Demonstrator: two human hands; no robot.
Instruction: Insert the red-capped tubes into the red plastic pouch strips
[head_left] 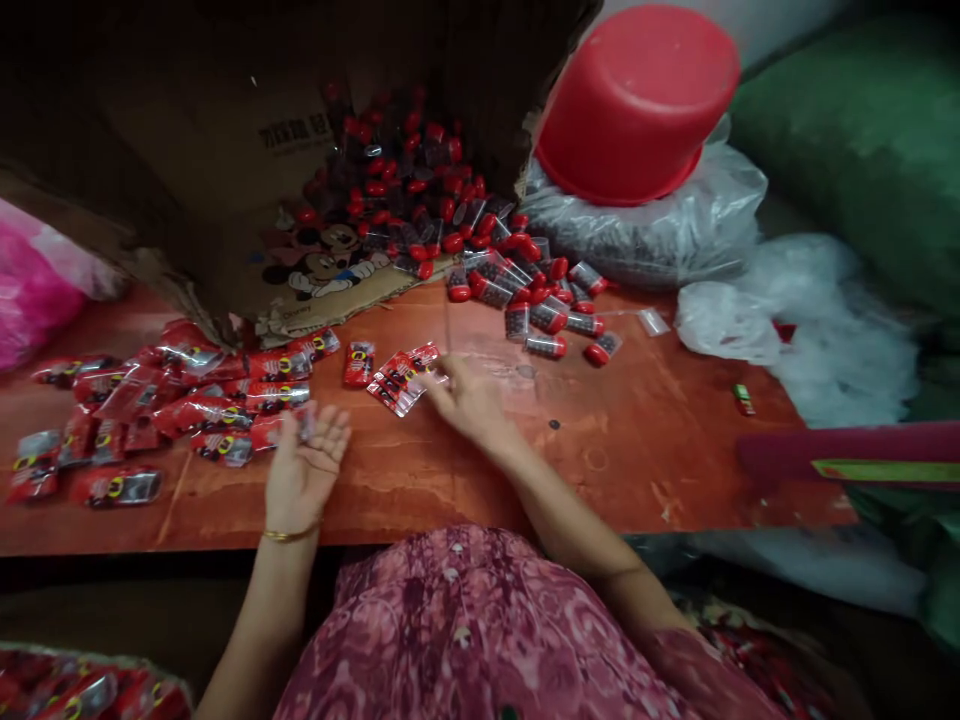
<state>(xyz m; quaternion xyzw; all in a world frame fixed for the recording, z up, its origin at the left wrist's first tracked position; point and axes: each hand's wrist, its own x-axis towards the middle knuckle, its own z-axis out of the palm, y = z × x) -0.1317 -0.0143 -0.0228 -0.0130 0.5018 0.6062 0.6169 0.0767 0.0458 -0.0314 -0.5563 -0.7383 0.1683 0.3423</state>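
Note:
My left hand is palm up with its fingers apart, holding nothing, beside a pile of red printed packets. A gold bangle circles that wrist. Further right, my right hand has its thumb and fingers closed at the right edge of a few flat red printed wrappers lying on the table. Its fingertips are partly blurred. Just left of these wrappers is a single red packet. Behind my right hand lie several clear, red-capped containers with dark contents.
An open cardboard carton on the orange-red table holds many more red-capped containers. An upturned red tub rests on a filled plastic bag. Crumpled clear plastic bags lie at right; a pink bag is at left.

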